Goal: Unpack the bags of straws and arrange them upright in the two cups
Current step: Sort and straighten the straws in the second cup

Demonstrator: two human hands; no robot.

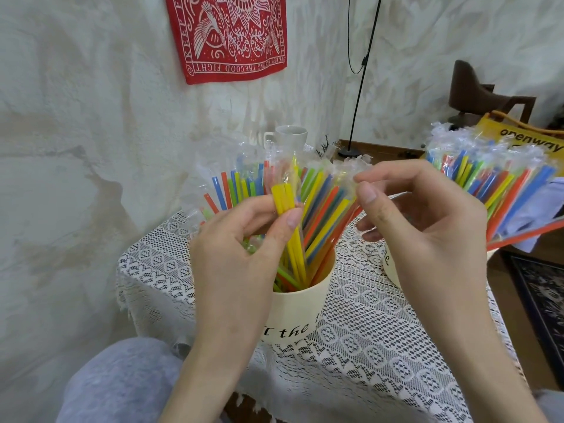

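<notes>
A cream cup (300, 312) with black lettering stands on the lace-covered table (381, 337), full of upright colored straws (323, 209) in clear wrappers. My left hand (241, 248) pinches two yellow wrapped straws (283, 198) above this cup. My right hand (424, 227) pinches the clear wrapper tips (354, 175) of straws standing in the same cup. A second cream cup (392, 267) sits to the right, mostly hidden behind my right hand, with another fan of wrapped straws (494, 175) above it.
A white mug (290, 137) stands at the back of the table near the wall. A yellow bag (525, 138), a brown chair (476, 93) and a black lamp stand (360, 87) are at the right. My grey-clad knee (122, 383) is at the lower left.
</notes>
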